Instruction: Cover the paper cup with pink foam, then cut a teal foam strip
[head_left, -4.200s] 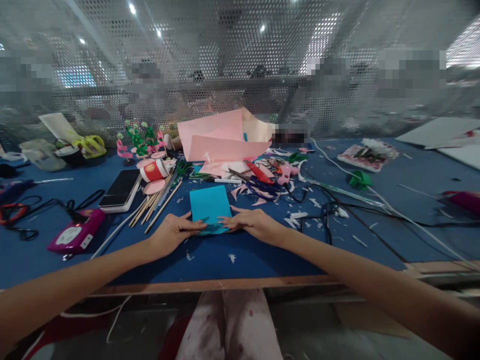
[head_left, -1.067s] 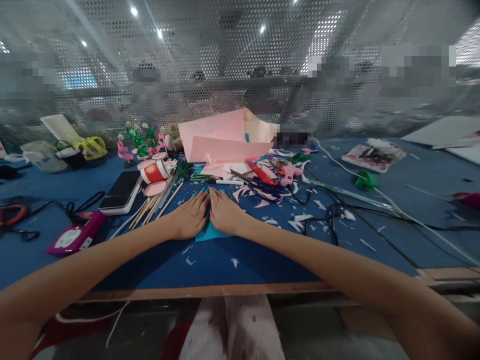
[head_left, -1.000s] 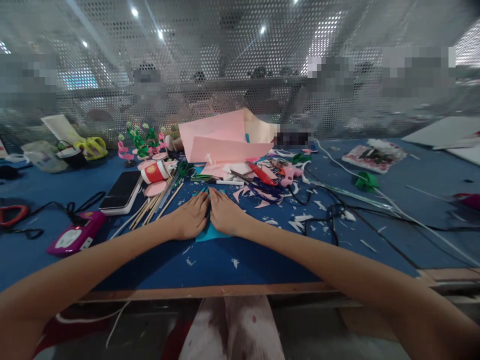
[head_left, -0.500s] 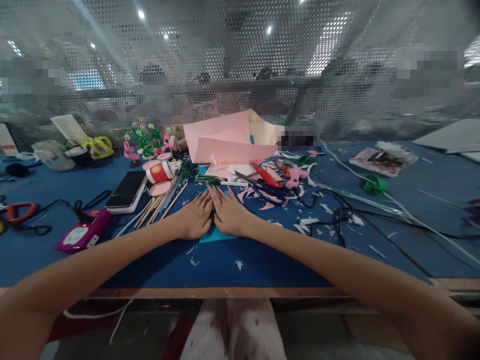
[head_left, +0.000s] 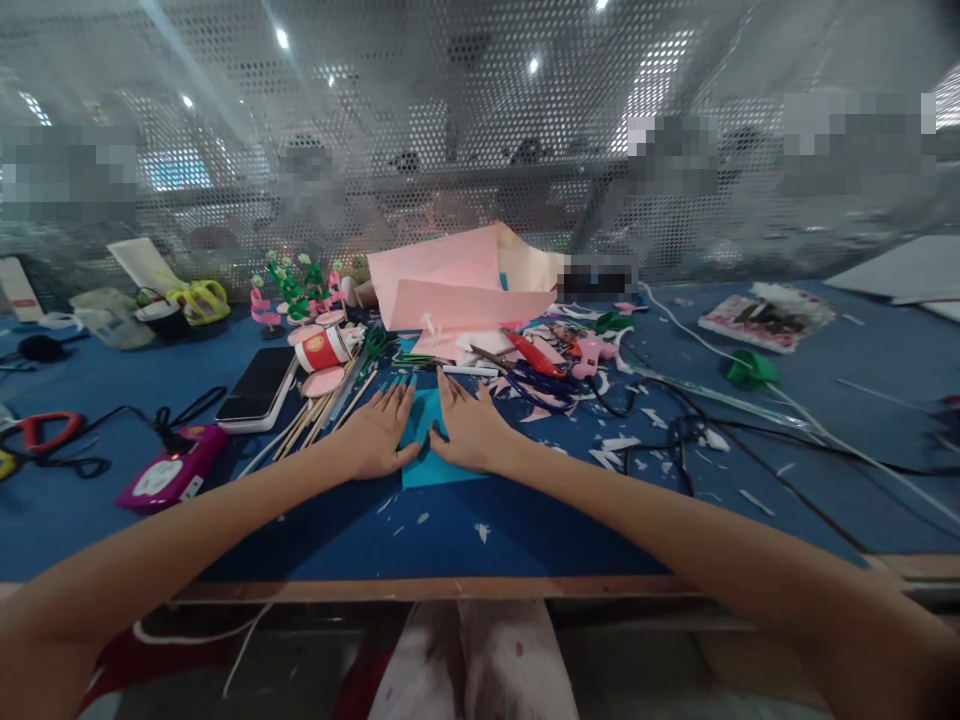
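A sheet of bright blue paper (head_left: 431,470) lies on the dark blue table, partly covered by my hands. My left hand (head_left: 377,430) rests flat on its left side with fingers stretched forward. On the right side of the sheet lies my right hand (head_left: 471,425), palm down, thumb out toward the left. Between the two hands a strip of the paper shows. Just beyond the fingertips is a white stick (head_left: 471,371), near scissors (head_left: 491,357) and a red-handled tool (head_left: 537,355).
Thin wooden sticks (head_left: 315,420), a phone-like black and white device (head_left: 257,385) and a purple power socket (head_left: 174,468) stand left. Pink paper (head_left: 450,300) is behind. A pink glue gun (head_left: 589,353), cables and white scraps lie right. A perforated screen (head_left: 465,120) rises at the back.
My hands have moved apart; my left hand slid left and away from the right one. More of the blue paper shows between them.
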